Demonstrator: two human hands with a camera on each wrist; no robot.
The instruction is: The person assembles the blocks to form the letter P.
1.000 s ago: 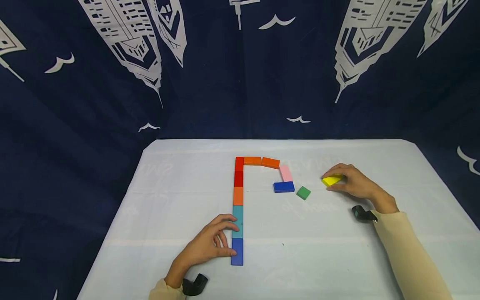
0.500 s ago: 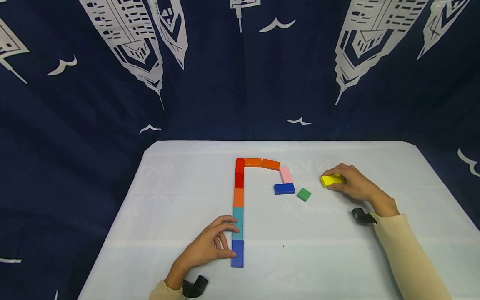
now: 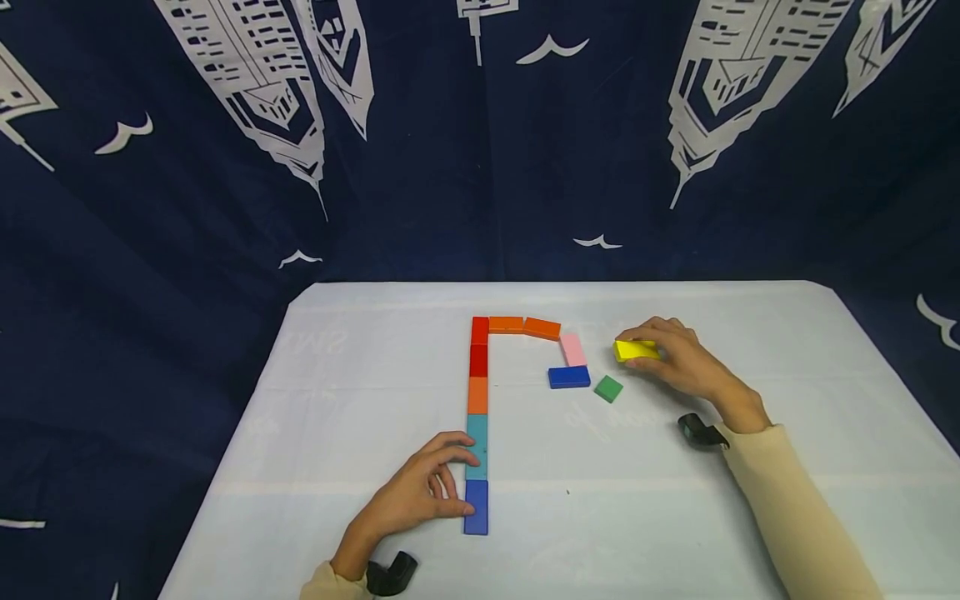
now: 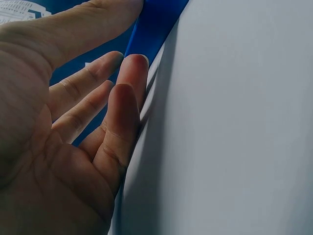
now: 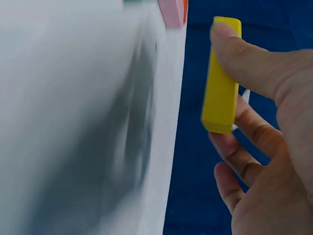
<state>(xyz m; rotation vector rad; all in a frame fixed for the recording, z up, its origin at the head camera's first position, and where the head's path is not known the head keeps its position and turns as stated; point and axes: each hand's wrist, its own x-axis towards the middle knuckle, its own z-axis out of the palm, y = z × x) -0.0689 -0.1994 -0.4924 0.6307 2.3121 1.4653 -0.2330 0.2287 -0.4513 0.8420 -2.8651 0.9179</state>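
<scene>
My right hand (image 3: 678, 362) pinches a yellow block (image 3: 636, 350) between thumb and fingers, to the right of the pink block (image 3: 573, 350). In the right wrist view the yellow block (image 5: 221, 83) hangs above the tabletop, the thumb across its upper end. My left hand (image 3: 412, 487) rests beside the lower part of a straight column of blocks, its thumb on the blue-violet block (image 3: 476, 508) and fingertips on the teal block (image 3: 477, 446). Blue (image 4: 159, 24) shows past the thumb in the left wrist view, where the other fingers are loosely bent.
Above the teal, the column continues with an orange block (image 3: 477, 396) and red blocks (image 3: 478, 360). Two orange blocks (image 3: 506, 325) run right from its top. A dark blue block (image 3: 569, 377) and a green block (image 3: 608, 388) lie below the pink one on the white table (image 3: 360, 350).
My right hand has carried the yellow block leftward and slightly away from me, closer to the pink block. The left hand has stayed in place at the column.
</scene>
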